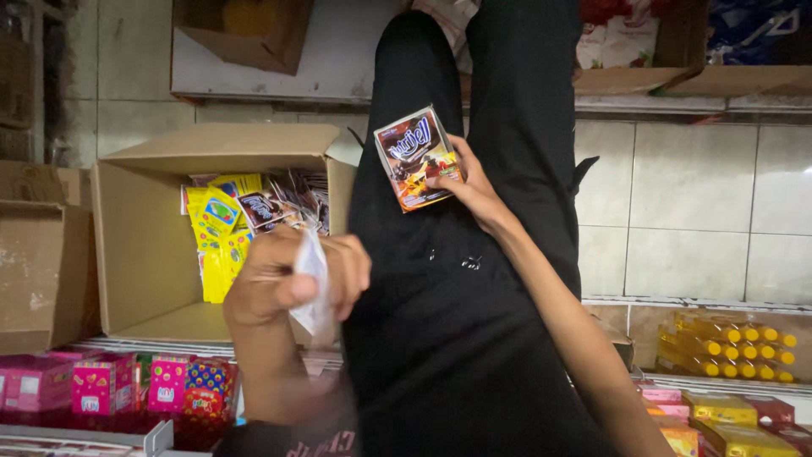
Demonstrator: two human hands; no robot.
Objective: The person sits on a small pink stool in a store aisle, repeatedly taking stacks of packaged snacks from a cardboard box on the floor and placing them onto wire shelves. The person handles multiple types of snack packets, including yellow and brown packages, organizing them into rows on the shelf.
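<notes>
My right hand (472, 188) holds a small stack of dark brown sachets (416, 157) by its lower right corner, above my black-clad legs (457, 296). My left hand (288, 279) is closed around a crumpled piece of clear plastic wrap (313, 292), close to the camera. Just behind the left hand stands an open cardboard box (144, 245) with several yellow and brown sachets (233, 222) inside.
Pink and colourful small boxes (110, 382) line a shelf at lower left. Yellow bottles with yellow caps (727, 345) and flat yellow and red packs (719, 415) sit at lower right. More cardboard boxes stand at left (38, 271) and top (245, 30). White tiled floor (694, 203) at right.
</notes>
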